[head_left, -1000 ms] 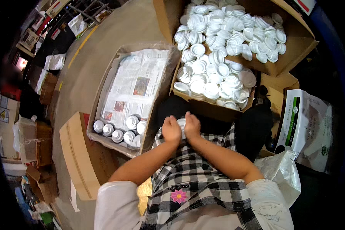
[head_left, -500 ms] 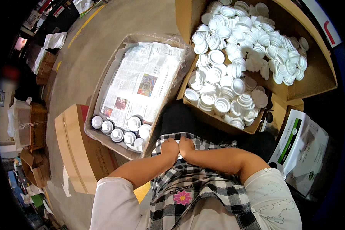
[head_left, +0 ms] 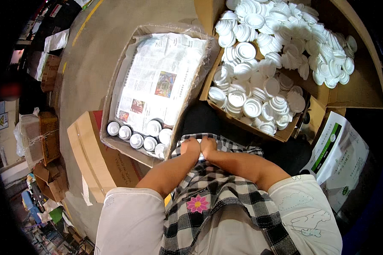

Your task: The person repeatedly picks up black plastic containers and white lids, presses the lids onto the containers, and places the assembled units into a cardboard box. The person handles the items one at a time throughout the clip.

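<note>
Clock set at the hands, 12 straight ahead.

Concrete floor (head_left: pixel 87 63) runs out at 10, crossed by a yellow line (head_left: pixel 81 28). Large open carton (head_left: pixel 366 80) at 1 to 2, heaped with white lids (head_left: pixel 281 25), its flap raised at 12. Newspaper-lined box (head_left: pixel 196 80) at 11, film around its rim; newspaper (head_left: pixel 147 70) covers most of the inside, seven white-topped round pieces (head_left: pixel 136 141) grouped at its near end. Brown carton (head_left: pixel 87 148) at 9, close against that box's near corner. Checked apron (head_left: pixel 221 191) over the lap at 6. Smaller carton (head_left: pixel 290 131) at 1:30, nearer, blocking part of the large one; also full of white lids. White printed sheet (head_left: pixel 340 159), green-banded, at 3.

Left hand (head_left: pixel 190 147) and right hand (head_left: pixel 208 147) together, clamped on a white piece (head_left: pixel 201 157) over the lap; fingers hide most of it.
</note>
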The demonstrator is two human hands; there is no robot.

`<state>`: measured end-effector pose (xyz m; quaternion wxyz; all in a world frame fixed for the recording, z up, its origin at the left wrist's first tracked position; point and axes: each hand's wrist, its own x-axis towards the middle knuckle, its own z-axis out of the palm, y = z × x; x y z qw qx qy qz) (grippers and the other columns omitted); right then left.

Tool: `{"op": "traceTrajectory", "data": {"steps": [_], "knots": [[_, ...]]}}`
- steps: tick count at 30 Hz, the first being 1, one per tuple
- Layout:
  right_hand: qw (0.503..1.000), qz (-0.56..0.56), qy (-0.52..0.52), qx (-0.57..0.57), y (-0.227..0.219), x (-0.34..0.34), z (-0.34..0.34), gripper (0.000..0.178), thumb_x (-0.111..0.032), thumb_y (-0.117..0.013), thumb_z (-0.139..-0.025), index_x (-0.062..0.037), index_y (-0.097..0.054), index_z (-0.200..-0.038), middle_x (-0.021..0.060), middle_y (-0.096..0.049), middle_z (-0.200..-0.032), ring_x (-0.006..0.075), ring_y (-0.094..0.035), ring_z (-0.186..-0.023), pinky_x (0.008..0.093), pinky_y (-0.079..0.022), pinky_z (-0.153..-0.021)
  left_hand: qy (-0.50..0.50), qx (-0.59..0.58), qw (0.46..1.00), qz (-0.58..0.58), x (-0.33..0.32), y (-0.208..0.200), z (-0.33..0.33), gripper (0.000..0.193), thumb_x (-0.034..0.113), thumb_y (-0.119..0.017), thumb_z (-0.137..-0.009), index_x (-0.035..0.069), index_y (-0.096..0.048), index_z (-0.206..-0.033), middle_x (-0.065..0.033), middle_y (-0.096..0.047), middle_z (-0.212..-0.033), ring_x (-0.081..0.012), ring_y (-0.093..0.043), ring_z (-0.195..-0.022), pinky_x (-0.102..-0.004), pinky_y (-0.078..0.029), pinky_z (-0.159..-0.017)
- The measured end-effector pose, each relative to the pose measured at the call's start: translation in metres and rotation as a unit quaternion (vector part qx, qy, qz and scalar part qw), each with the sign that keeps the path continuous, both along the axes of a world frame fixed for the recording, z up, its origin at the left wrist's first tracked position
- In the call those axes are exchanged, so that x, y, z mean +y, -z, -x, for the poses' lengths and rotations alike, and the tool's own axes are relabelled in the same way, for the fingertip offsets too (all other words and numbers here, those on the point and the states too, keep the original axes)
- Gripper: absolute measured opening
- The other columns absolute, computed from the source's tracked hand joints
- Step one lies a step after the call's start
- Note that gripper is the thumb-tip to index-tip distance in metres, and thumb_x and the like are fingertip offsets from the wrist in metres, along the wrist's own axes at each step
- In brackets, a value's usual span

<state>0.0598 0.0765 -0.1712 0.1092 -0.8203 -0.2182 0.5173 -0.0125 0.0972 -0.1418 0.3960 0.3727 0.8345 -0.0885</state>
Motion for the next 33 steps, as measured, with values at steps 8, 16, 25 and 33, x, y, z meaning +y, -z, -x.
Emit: {"op": "traceTrajectory", "data": {"steps": [8, 16, 25, 33], "knots": [[0.998, 0.021, 0.043, 0.048, -0.037, 0.007, -0.007, 0.046, -0.032, -0.039, -0.083, 0.0051, -0.064, -0.092, 0.0287, -0.057, -0.101, 0.0439, -0.053, -0.098, 0.0438, -0.040, -0.087, -0.024, 0.021, 0.999, -0.028, 0.001, -0.024, -0.008, 0.051, 0.032, -0.030, -0.085, -0.006, -0.063, -0.092, -0.0253, -0.059, -0.101, -0.0385, -0.057, -0.097, -0.0421, -0.043, -0.088], [0.897, -0.005, 0.232, 0.375, -0.022, -0.051, -0.034, 0.042, -0.042, -0.045, -0.088, -0.0045, -0.054, -0.105, 0.0101, -0.058, -0.102, 0.0206, -0.057, -0.091, 0.0327, -0.044, -0.078, -0.019, -0.322, 0.938, -0.129, -0.060, -0.072, 0.016, 0.061, 0.040, -0.069, -0.076, 0.000, -0.046, -0.116, -0.0146, -0.046, -0.117, -0.0219, -0.046, -0.107, -0.0316, -0.039, -0.088], [0.884, -0.175, 0.155, 0.405, -0.114, -0.040, -0.050, 0.034, -0.040, -0.049, -0.089, -0.0105, -0.049, -0.106, 0.0051, -0.053, -0.089, 0.0182, -0.052, -0.086, 0.0360, -0.044, -0.074, -0.031, -0.226, 0.868, -0.442, 0.018, -0.042, 0.242, 0.062, 0.021, -0.074, -0.071, 0.000, -0.045, -0.122, -0.0142, -0.051, -0.117, -0.0210, -0.048, -0.108, -0.0315, -0.039, -0.092], [0.897, -0.108, 0.262, 0.339, -0.069, -0.111, -0.087, 0.037, -0.043, -0.041, -0.092, -0.0073, -0.051, -0.099, 0.0066, -0.056, -0.081, 0.0192, -0.056, -0.077, 0.0341, -0.048, -0.069, 0.059, -0.128, 0.922, -0.361, 0.077, 0.093, 0.330, 0.071, 0.043, -0.066, -0.074, 0.005, -0.040, -0.128, -0.0192, -0.050, -0.123, -0.0327, -0.047, -0.114, -0.0390, -0.037, -0.094]]}}
